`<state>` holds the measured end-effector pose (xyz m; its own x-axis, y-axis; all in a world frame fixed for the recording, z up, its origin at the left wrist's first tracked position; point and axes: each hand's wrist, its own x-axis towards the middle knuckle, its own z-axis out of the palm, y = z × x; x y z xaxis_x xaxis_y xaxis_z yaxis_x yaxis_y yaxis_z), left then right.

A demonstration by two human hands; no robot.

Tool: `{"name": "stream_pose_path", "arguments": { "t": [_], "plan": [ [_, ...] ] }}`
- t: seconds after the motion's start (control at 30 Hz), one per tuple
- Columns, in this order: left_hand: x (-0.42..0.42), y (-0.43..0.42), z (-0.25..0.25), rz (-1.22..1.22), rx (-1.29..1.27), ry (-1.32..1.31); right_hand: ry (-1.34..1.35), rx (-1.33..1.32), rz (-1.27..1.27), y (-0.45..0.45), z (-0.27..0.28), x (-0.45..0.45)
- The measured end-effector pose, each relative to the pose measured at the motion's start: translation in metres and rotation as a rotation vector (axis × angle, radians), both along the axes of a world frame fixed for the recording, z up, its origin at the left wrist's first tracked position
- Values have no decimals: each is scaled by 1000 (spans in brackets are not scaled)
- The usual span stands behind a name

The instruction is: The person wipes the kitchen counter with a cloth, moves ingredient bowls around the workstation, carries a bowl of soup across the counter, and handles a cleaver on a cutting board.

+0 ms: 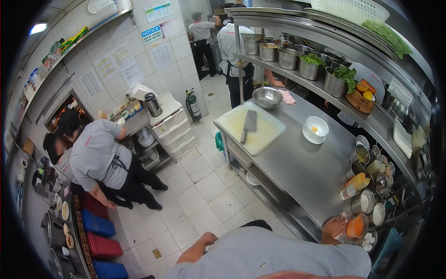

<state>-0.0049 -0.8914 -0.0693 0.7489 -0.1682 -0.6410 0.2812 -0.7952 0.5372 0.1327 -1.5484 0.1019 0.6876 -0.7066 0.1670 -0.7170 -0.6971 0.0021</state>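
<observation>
The two hands are well apart. The left hand (207,238) is curled beside the grey shirt (278,253); I cannot tell whether it holds anything. The right hand (333,229) is at the near end of the worktop (297,158), just beside some orange food (356,227); its grip is unclear. Eggs (369,242) sit next to that. Farther along are a white bowl (321,122) with something yellow inside, a cleaver (249,123) lying on a cutting board (273,129), and a metal bowl (268,96).
</observation>
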Motion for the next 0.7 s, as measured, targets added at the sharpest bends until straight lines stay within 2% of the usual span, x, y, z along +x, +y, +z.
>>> {"name": "stream_pose_path", "arguments": {
  "t": [0.07, 0.2, 0.27, 0.3, 0.37, 0.43, 0.5, 0.57, 0.7],
  "plan": [
    [0, -10, 11, 496, -84, 176, -12, 7, -1, 3, 6, 0],
    [-1, -7, -2, 391, -32, 35, -78, 3, -2, -8, -18, -3],
    [3, -10, 1, 470, -31, -42, -62, -45, 73, -17, -28, 0],
    [4, -11, 1, 413, -31, -33, -87, -18, 52, -16, -25, 0],
    [6, -11, 3, 494, -124, -43, -129, 16, 37, -9, -13, 0],
    [10, -16, 14, 426, -92, -51, -142, 22, 12, -5, -4, -2],
    [9, -16, 14, 504, -221, -64, -173, 110, -9, -1, 2, 1],
    [9, -15, -12, 539, -266, -21, -188, 82, -25, -1, 1, 1],
    [14, -20, -17, 585, -314, -3, -192, 121, -10, 1, 8, 1]
  ]
}}
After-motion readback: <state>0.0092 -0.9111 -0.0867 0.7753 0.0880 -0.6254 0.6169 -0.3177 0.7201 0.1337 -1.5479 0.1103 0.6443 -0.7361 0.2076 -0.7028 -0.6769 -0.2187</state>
